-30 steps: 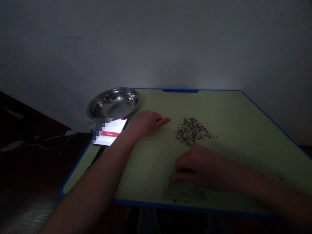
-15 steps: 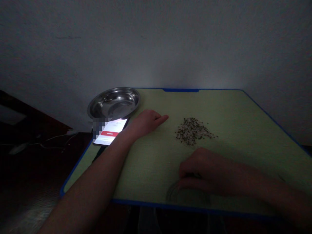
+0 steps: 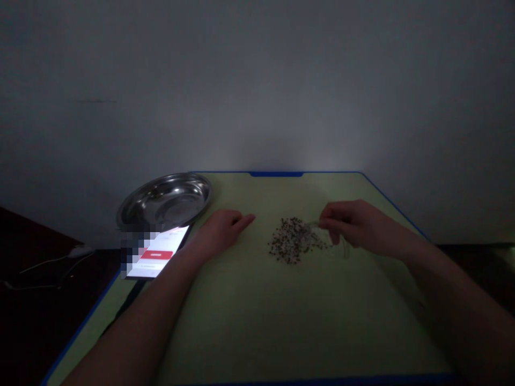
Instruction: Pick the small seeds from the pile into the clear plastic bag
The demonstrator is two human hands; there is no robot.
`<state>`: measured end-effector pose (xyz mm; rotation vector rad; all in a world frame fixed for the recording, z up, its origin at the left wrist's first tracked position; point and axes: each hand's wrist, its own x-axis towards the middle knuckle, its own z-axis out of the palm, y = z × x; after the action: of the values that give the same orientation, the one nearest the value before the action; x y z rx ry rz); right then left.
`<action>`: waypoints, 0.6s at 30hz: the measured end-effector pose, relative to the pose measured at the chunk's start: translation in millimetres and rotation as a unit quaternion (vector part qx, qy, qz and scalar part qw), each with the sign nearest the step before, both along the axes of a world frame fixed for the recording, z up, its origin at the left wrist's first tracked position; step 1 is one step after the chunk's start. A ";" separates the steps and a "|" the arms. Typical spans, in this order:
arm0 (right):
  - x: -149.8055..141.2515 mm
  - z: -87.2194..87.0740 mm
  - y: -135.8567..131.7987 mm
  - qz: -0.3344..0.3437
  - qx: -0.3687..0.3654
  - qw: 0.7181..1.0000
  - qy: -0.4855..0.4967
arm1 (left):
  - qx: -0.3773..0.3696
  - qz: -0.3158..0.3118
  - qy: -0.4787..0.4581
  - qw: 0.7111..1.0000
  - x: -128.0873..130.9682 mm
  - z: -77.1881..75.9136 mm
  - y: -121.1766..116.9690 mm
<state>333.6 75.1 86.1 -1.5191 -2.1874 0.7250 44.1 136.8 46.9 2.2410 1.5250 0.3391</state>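
A loose heap of mixed dark and pale grains [image 3: 295, 241] lies in the middle of the green table. At its right side, my right hand [image 3: 348, 222] pinches the rim of a clear, see-through container [image 3: 345, 249]. Its outline is faint, and I cannot tell whether it is a cup or a bowl. To the left of the heap, my left hand [image 3: 221, 230] rests on the tabletop, fingers curled in and thumb pointing towards the grains, without touching them. Nothing shows in that hand.
A shiny metal bowl [image 3: 169, 201] stands at the table's back left. In front of it a lit phone [image 3: 156, 254] lies partly behind my left forearm. The blue-edged green table [image 3: 261, 332] meets a plain wall [image 3: 257, 96]. White cables [image 3: 52, 262] lie at the far left.
My right hand has moved from the front edge up to the heap's right side, carrying the clear container. The left hand stays resting on the table. The view has tilted up.
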 end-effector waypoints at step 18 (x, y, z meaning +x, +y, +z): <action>-33.1 -18.0 -1.1 0.020 0.027 0.998 -0.046 | -0.026 0.003 -0.009 1.000 0.5 -4.9 2.2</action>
<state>300.5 73.9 68.1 -1.5144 -2.2907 0.6144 44.6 139.0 42.1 2.1881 1.5147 0.3167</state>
